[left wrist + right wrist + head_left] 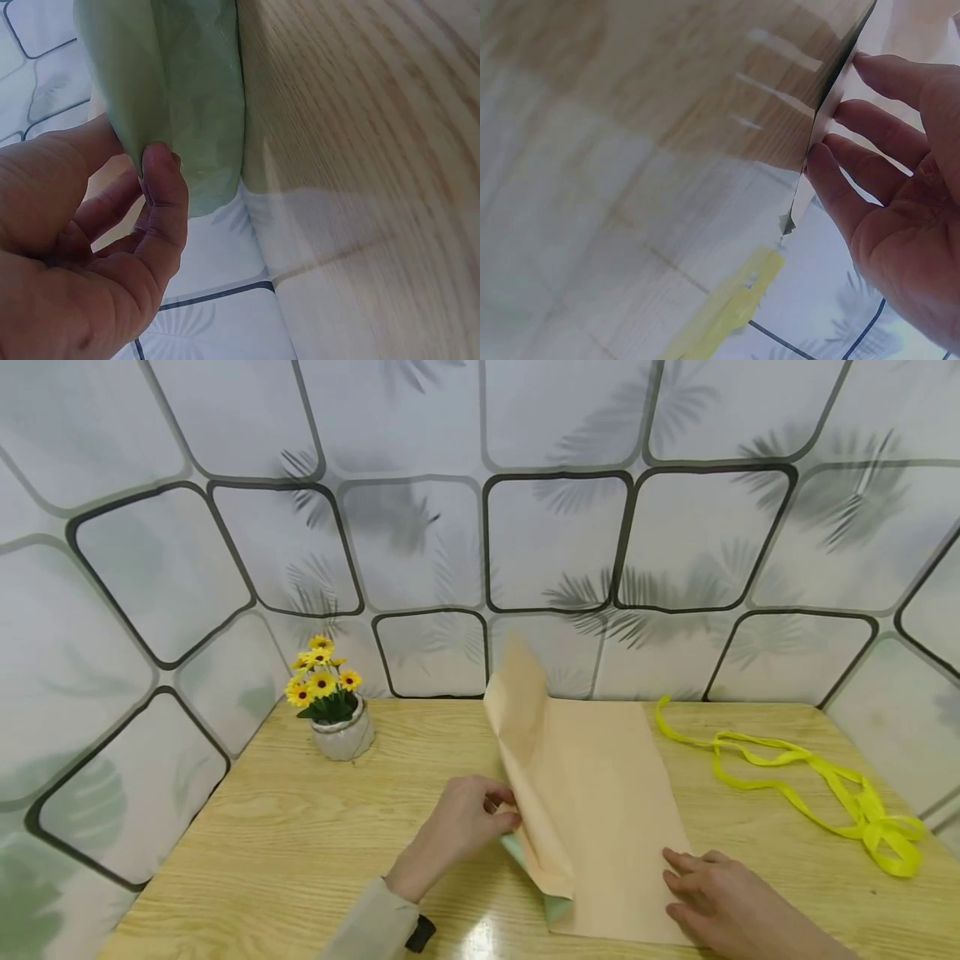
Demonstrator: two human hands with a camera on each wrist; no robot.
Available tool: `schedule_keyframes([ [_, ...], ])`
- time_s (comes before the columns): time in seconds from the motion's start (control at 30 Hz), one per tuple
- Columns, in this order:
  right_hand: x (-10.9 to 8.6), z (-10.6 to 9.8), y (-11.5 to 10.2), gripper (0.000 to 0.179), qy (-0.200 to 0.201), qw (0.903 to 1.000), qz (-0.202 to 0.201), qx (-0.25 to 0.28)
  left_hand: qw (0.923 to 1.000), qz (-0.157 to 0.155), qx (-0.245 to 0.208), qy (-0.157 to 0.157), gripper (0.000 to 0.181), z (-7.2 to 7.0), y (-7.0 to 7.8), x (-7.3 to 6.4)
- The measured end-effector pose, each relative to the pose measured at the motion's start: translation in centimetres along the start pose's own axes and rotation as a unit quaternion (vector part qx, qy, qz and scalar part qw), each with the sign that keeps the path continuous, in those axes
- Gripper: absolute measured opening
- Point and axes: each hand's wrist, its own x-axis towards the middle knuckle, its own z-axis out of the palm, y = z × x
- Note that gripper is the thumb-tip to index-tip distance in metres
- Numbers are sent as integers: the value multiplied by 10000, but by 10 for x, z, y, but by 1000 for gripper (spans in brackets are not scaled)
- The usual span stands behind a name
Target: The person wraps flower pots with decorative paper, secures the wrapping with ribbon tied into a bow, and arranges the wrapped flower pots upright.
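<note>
Apparently turning up the left side of the paper sheet point(615, 818), lying right of middle on the desk point(262, 843). For a clean turn: press the right side flat, lift evenly along the whole edge, smooth wrinkles before any crease. Clamping the raised edge in the fingers of the left hand point(468, 814); touching the right edge with the right hand point(720, 897), fingers apart. Pointing 1 short end toward the person, long axis of flat part running near to far.

Homelike setting; leaf-patterned wall covering point(557, 542); wood-grain table point(300, 827); potted yellow flowers point(322, 683)
</note>
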Motion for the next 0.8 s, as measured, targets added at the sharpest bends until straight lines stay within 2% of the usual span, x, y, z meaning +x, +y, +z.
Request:
schedule_keyframes([
  [0.2, -1, -3, 2, 31, -210, 9995, 243, 59, 10000, 3, 38, 60, 12, -5, -8, -5],
  [0.3, -2, -5, 4, 31, -193, 9995, 251, 63, 10000, -7, 61, 65, 11, -7, -12, -8],
  [0.57, 2, -9, 3, 39, -718, 9939, 801, 250, 9998, -191, 64, 83, 19, -15, -21, -15],
  [0.8, 0, -7, 4, 38, -594, 9950, 738, 314, 9993, -326, 165, 2, 22, -23, -32, -23],
])
